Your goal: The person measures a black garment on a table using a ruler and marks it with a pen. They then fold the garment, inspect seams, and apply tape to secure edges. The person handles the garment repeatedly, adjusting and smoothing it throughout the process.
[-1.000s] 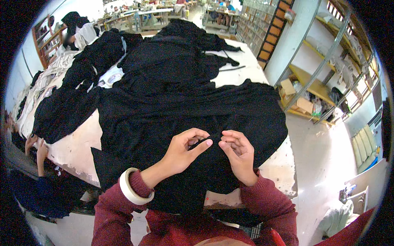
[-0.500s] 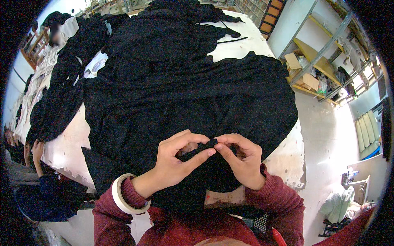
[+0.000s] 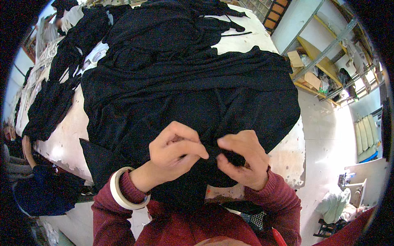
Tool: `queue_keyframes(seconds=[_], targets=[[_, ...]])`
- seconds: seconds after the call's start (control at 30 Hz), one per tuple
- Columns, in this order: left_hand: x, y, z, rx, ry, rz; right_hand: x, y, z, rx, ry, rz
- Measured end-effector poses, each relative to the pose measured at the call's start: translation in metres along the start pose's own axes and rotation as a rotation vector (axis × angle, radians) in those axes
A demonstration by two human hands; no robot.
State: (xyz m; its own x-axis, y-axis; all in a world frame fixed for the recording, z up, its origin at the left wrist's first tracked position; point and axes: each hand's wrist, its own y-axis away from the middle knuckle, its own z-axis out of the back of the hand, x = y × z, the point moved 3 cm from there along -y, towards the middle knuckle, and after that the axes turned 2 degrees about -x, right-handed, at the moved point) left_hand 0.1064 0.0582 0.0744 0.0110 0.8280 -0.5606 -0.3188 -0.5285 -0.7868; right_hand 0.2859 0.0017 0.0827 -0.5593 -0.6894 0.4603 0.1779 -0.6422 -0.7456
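Note:
My left hand (image 3: 176, 151) is over a spread of black fabric (image 3: 193, 102), its fingers curled closed near the middle; what they hold, if anything, is hidden. A white tape roll (image 3: 121, 188) circles the left wrist. My right hand (image 3: 242, 158) is just right of it, slightly blurred, thumb and forefinger apart in a curve over the same cloth, with nothing clearly between them. The black fabric lies wrinkled across a pale, stained table (image 3: 287, 160), with narrow strips at its far right.
At left, piles of black and cream cloth (image 3: 41, 74) line the table. A co-worker's arm (image 3: 28, 149) is at lower left; another person (image 3: 63, 16) is at upper left. Right are metal shelves with boxes (image 3: 312, 80), a cushioned panel (image 3: 365, 137) and draped cloth (image 3: 336, 205).
My hands met in a pinch on a small black fold half a second ago; now they are slightly apart, the left one more curled, the right one's fingertips separated. The view has tilted down.

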Motion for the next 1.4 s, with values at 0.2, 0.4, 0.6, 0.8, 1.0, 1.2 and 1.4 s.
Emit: queue_keyframes(seconds=[0.2, 0.4, 0.6, 0.8, 1.0, 1.2, 1.4], targets=[[0.014, -0.011, 0.027, -0.364, 0.181, 0.349, -0.009, 0.002, -0.005, 0.05, -0.062, -0.302], [0.023, -0.018, 0.053, -0.548, 0.061, 0.372, -0.014, 0.007, 0.006, 0.038, -0.215, -0.57], [0.007, -0.028, 0.03, -0.257, -0.35, 0.158, -0.01, 0.001, -0.001, 0.062, -0.154, -0.292], [0.009, -0.008, 0.001, 0.36, 0.042, 0.448, -0.005, 0.002, -0.002, 0.189, -0.22, -0.435], [0.017, -0.008, 0.032, -0.245, 0.234, 0.706, -0.009, -0.005, 0.019, 0.075, -0.265, -0.649], [0.014, -0.015, 0.037, -0.135, 0.514, 0.477, -0.011, -0.01, 0.029, 0.013, -0.196, -0.499], [0.01, -0.013, 0.039, -0.055, 0.44, 0.1, -0.013, -0.01, 0.034, -0.191, 0.032, -0.205]])
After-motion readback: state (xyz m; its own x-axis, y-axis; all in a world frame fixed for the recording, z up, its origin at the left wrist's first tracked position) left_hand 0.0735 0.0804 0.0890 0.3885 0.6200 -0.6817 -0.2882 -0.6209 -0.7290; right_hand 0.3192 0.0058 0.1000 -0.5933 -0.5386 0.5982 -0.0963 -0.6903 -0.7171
